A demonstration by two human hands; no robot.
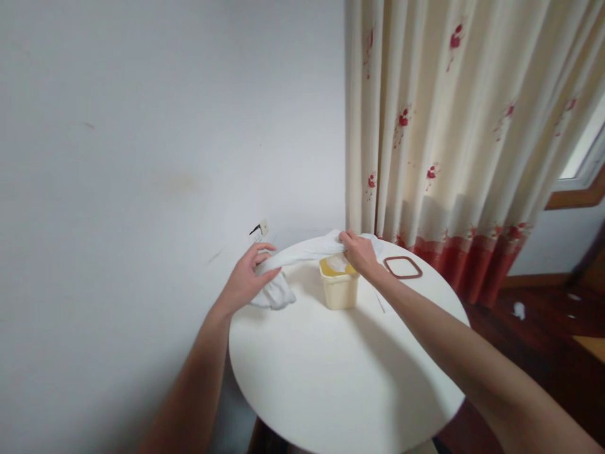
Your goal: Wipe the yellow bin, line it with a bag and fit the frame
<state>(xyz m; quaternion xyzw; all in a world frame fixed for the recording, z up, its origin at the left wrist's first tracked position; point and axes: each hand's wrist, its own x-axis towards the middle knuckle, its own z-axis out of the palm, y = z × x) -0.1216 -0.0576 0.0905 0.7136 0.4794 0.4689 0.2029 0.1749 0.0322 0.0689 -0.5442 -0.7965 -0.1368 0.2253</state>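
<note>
My left hand (248, 277) grips one end of a white cloth (302, 255) near the left edge of a round white table (340, 378). The cloth stretches to the right, where my right hand (357, 252) is closed on its other end. Right below my right hand stands a small cream-yellow open tub (339, 291) with something pale inside. A bunch of the cloth hangs down under my left hand and rests on the table.
A brown-rimmed clear lid (403, 267) lies on the table right of the tub. A cream curtain with red flowers (454, 145) hangs behind. A wall socket (259, 230) sits on the white wall. Dark wood floor (534, 328) lies to the right.
</note>
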